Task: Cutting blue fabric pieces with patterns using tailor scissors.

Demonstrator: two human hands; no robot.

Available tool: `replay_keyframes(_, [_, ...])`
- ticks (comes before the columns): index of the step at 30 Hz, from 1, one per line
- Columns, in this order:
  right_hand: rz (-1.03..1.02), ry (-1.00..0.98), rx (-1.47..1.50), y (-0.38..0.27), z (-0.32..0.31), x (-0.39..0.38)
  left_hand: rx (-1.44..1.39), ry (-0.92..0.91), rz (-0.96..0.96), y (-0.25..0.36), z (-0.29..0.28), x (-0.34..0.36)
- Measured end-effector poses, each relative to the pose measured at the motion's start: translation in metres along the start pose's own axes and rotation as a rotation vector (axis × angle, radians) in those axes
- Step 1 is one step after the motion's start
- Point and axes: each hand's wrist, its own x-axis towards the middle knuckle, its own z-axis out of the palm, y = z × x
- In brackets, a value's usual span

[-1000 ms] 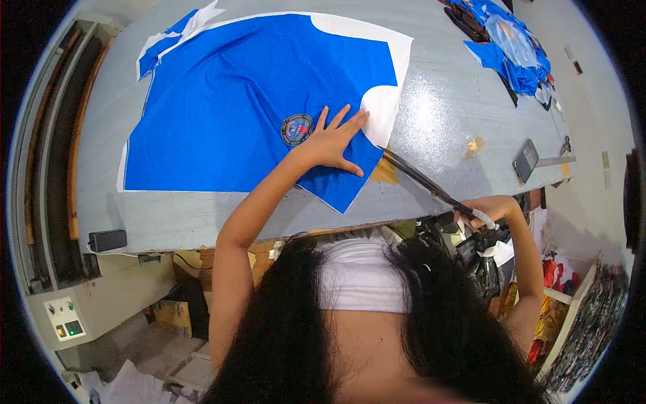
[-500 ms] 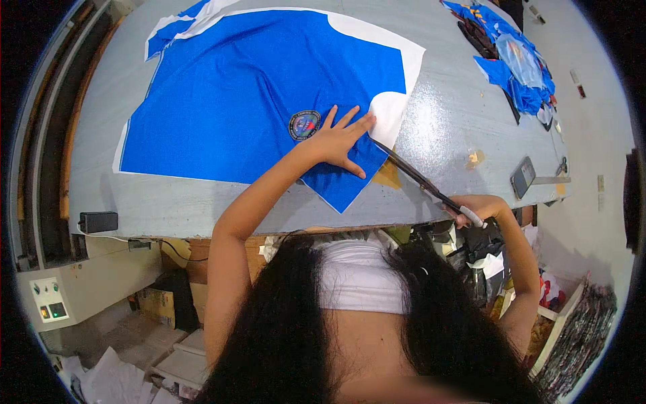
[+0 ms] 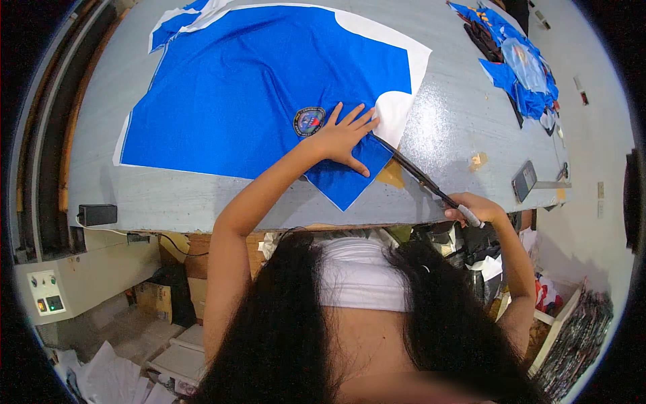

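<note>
A blue fabric piece with white borders and a round printed badge [image 3: 202,101] lies on the table, rumpled toward its upper middle. My left hand [image 3: 342,140] is pressed flat on its lower right part, fingers spread beside the badge. In my right hand [image 3: 474,209], off the table's near edge, is a pair of long dark scissors [image 3: 420,175] with a white-wrapped handle. Their blades point up and left, and the tips reach the fabric by the white curved patch, just right of my left fingertips. Whether the tips lie over or under the cloth I cannot tell.
The grey table [image 3: 269,209] carries more blue and white cloth [image 3: 178,28] at far left and a pile of blue and black garments [image 3: 521,67] at far right. A phone [image 3: 523,180] lies near the right edge, a black adapter box [image 3: 97,214] at the left.
The fabric and table have shifted slightly in view. My left hand stays flat on the cloth. The scissors and my right hand have moved only a little, with the fingers slightly re-curled.
</note>
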Motion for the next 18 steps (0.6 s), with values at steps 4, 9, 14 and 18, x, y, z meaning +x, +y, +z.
replay_keyframes(4, [0.051,0.04,0.009,0.0,0.005,-0.001,0.01,0.008,0.007,-0.001,0.001,0.001])
replay_keyframes(9, [0.027,0.036,0.029,-0.002,0.014,-0.003,-0.006,0.047,0.02,-0.004,0.007,0.001])
replay_keyframes(14, [0.044,0.044,0.031,-0.008,0.02,-0.004,0.02,0.041,0.0,-0.004,0.008,0.0])
replay_keyframes(18, [0.043,0.051,0.062,-0.001,0.027,-0.005,0.017,0.073,0.007,-0.005,0.011,0.0])
